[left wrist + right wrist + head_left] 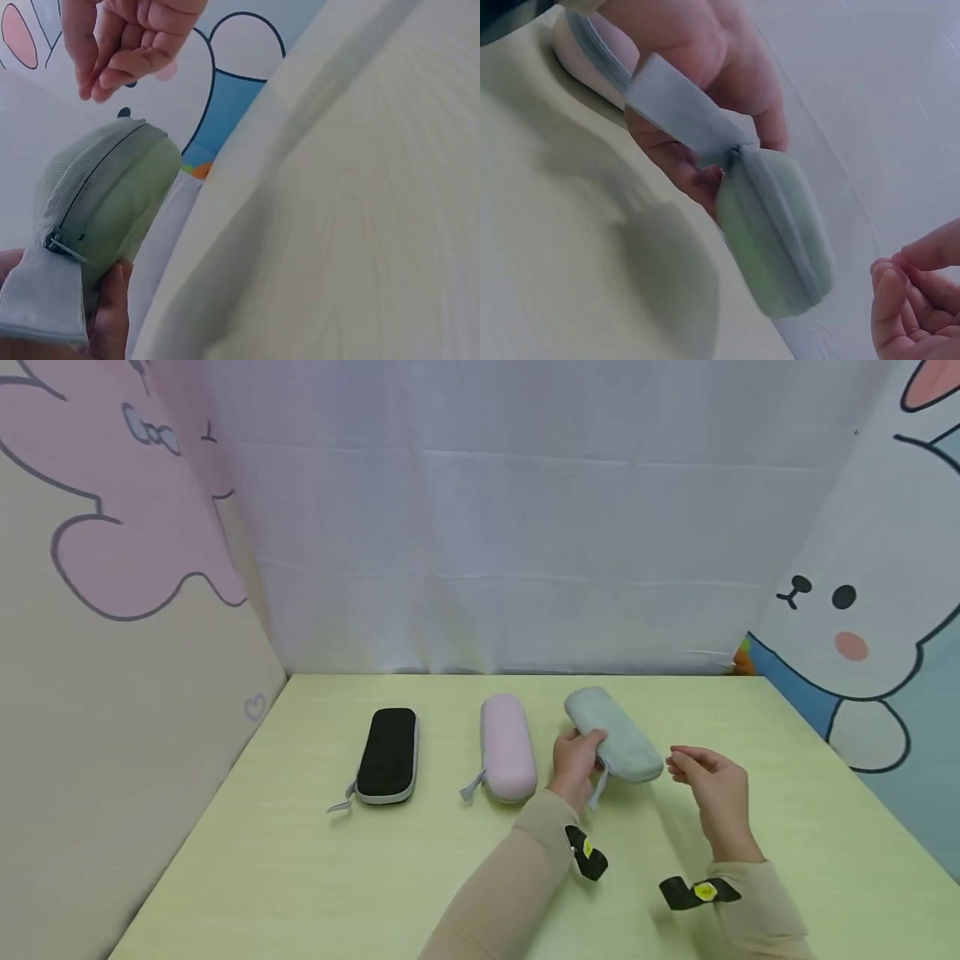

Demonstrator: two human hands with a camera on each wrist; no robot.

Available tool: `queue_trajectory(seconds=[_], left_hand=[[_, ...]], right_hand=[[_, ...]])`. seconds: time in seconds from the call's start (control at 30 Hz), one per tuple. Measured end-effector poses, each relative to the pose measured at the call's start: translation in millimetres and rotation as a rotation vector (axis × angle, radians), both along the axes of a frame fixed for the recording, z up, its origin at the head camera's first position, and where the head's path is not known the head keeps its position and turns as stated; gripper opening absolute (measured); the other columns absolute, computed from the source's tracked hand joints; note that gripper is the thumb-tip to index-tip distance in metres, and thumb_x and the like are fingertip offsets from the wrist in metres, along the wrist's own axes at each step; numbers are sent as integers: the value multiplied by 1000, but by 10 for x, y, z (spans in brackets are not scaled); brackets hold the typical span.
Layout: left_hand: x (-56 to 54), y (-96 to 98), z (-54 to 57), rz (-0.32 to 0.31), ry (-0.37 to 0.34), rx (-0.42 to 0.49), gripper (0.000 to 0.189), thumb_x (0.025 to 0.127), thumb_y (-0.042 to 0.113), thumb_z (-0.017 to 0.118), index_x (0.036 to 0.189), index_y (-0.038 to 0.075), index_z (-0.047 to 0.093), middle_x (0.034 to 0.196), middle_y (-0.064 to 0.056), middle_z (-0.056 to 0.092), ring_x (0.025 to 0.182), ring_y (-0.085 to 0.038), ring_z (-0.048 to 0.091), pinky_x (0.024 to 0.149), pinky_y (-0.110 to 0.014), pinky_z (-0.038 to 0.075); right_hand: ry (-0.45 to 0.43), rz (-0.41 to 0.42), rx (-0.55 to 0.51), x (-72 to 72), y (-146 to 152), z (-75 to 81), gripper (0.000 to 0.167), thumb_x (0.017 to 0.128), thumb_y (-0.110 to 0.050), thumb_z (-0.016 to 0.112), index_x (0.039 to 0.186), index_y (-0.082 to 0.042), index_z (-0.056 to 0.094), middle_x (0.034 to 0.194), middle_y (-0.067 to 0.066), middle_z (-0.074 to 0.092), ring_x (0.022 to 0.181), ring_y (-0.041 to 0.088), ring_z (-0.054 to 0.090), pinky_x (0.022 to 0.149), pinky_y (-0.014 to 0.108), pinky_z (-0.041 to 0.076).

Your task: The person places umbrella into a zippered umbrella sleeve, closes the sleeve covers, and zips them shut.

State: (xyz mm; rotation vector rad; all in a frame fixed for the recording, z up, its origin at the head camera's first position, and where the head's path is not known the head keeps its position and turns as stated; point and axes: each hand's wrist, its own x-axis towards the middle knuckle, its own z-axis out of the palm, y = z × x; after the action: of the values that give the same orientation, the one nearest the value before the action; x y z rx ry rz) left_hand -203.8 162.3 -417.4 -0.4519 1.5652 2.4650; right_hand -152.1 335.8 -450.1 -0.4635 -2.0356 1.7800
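Observation:
My left hand (575,767) grips a mint green zippered pencil case (615,739) by its near left side, holding it tilted above the table. A grey fabric tab (46,292) hangs from the end of its zipper, which looks closed in the left wrist view. Just right of the case, my right hand (716,789) hovers with curled fingers, thumb against the fingertips. Nothing shows between them, and a small gap separates them from the case. Seen from the right wrist, the case (776,232) points its zipper side toward the camera.
A pink pencil case (507,747) lies left of my left hand, and a black one with a grey edge (388,756) lies farther left. Both rest on the pale yellow-green table (285,877). A white curtain (487,527) hangs behind, with cartoon-printed panels at both sides.

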Motion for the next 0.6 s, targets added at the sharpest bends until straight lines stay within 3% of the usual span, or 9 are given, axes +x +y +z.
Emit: queue_trajectory(seconds=[0.1, 0.2, 0.37, 0.47, 0.6], left_hand=[[-2, 30, -25, -96, 1, -108, 37, 80, 13, 71, 112, -1, 60, 97, -11, 62, 79, -18, 57, 71, -31, 46], [8, 39, -63, -167, 1, -184, 35, 82, 15, 70, 112, -1, 61, 103, -9, 61, 97, -22, 57, 85, -37, 45], [11, -12, -134, -187, -18, -229, 30, 83, 14, 70, 110, 3, 64, 100, -8, 61, 95, -23, 58, 84, -39, 46], [24, -31, -151, -182, -4, -281, 27, 82, 14, 71, 107, 4, 66, 98, -6, 61, 93, -21, 58, 82, -38, 47], [60, -94, -96, -245, 80, -489, 26, 84, 19, 68, 107, 7, 68, 98, -3, 63, 94, -19, 58, 81, -36, 47]], right_hand=[[17, -61, -28, -66, 179, -138, 38, 82, -32, 72, 106, -2, 67, 89, 2, 68, 77, 11, 64, 64, 20, 51], [18, -62, -64, -82, 207, -187, 38, 83, -27, 72, 107, 2, 65, 88, 4, 68, 76, 12, 65, 63, 20, 52], [13, -6, -94, -89, 86, -193, 35, 85, -19, 70, 107, 7, 63, 84, 4, 68, 72, 12, 65, 61, 21, 52], [-6, 21, -43, -28, 0, -128, 33, 86, -20, 68, 106, 6, 63, 81, 0, 68, 71, 9, 64, 61, 20, 52], [-57, 59, 75, 156, -160, 113, 34, 88, -18, 64, 108, 9, 61, 83, -1, 67, 71, 6, 63, 63, 20, 51]])
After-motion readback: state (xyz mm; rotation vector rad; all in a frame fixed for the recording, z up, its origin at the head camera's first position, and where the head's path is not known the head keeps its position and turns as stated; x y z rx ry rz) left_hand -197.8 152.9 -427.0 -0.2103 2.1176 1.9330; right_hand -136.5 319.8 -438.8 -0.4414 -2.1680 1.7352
